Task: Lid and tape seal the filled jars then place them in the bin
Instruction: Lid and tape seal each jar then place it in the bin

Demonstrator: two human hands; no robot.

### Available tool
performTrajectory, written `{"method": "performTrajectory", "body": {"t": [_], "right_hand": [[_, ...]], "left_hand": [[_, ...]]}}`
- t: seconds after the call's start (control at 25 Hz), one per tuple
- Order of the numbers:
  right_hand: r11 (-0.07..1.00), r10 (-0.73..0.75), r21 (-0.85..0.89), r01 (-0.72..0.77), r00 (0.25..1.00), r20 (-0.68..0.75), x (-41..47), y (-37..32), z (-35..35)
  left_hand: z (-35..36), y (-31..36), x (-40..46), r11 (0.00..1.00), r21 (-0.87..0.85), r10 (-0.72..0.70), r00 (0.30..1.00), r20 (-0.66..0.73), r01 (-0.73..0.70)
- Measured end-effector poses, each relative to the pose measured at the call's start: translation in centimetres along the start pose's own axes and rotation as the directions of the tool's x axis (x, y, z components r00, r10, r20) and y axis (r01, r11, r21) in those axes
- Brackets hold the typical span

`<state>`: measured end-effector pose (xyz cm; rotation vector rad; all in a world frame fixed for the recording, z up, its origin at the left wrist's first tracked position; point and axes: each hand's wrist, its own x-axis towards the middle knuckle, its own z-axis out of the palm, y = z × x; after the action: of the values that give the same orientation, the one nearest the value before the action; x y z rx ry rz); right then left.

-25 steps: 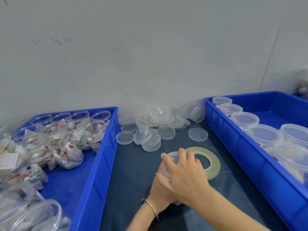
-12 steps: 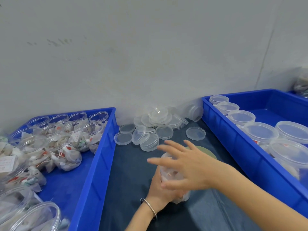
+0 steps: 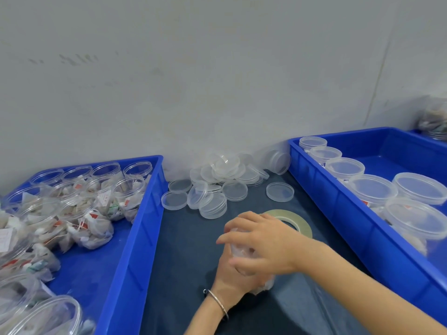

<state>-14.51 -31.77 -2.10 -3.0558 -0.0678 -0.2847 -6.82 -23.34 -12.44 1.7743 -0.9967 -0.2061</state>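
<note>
Both hands are together on one filled jar point(image 3: 244, 250) at the centre of the desk point(image 3: 183, 250). The left hand point(image 3: 232, 274) grips its body from below, wrist braceleted; the right hand point(image 3: 261, 240) lies over the top, fingers curled round the lid, which I judge is being tightened. Taping should follow: the tape roll point(image 3: 294, 220) lies just beyond at one o'clock. The blue bin point(image 3: 338, 213) of lidded jars waits at three o'clock.

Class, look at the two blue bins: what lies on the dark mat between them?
In the head view, between the left bin and right bin lie loose clear lids, a tape roll and the jar held by both hands.
</note>
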Motion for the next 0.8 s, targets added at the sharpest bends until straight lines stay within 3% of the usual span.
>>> {"method": "performTrajectory", "body": {"t": [0.16, 0.28, 0.32, 0.4, 0.44, 0.52, 0.56, 0.6, 0.68, 0.8], "right_hand": [[0.998, 0.049, 0.053, -0.039, 0.978, -0.205, -0.5, -0.7, 0.8], [0.992, 0.05, 0.128, -0.017, 0.963, -0.265, -0.5, -0.7, 1.1], [0.962, 0.068, 0.274, 0.002, 0.967, -0.245, -0.4, 0.0, 0.8], [0.731, 0.198, 0.682, -0.003, 0.958, -0.209, -0.3, 1.8, 0.5], [0.653, 0.324, 0.756, -0.044, 0.919, -0.226, -0.3, 3.1, 1.0], [0.685, 0.571, 0.609, -0.399, 0.814, -0.109, -1.1, 5.6, 2.5], [0.679, 0.645, 0.449, -0.582, 0.764, 0.015, -1.9, 6.5, 3.5], [0.674, 0.67, 0.302, -0.674, 0.73, 0.134, -2.9, 7.1, 4.6], [0.761, 0.605, 0.111, -0.639, 0.761, 0.236, -4.8, 7.6, 6.5], [0.848, 0.528, -0.117, -0.517, 0.842, 0.11, -6.4, 7.3, 7.3]], "left_hand": [[-0.1, 1.9, 0.0, 0.98, 0.15, 0.146, 0.985, -0.093, -0.131], [-0.9, 1.8, -0.7, 0.996, -0.027, 0.081, 0.997, -0.013, -0.082], [-1.0, 1.6, -1.1, 0.993, -0.118, 0.017, 1.0, -0.022, -0.02], [-1.1, 1.2, -1.6, 0.972, -0.233, -0.042, 0.998, -0.053, 0.029], [-1.0, 1.2, -1.8, 0.97, -0.24, -0.056, 0.996, -0.066, 0.039], [-0.8, 1.5, -2.0, 0.97, -0.235, -0.083, 0.991, -0.1, 0.058], [-0.7, 1.5, -2.2, 0.967, -0.247, -0.091, 0.988, -0.122, 0.058], [-0.6, 1.6, -2.2, 0.963, -0.264, -0.095, 0.984, -0.152, 0.052], [-0.4, 1.6, -2.4, 0.951, -0.303, -0.118, 0.972, -0.202, 0.052], [-0.4, 1.9, -2.3, 0.93, -0.36, -0.15, 0.973, -0.174, 0.079]]}}
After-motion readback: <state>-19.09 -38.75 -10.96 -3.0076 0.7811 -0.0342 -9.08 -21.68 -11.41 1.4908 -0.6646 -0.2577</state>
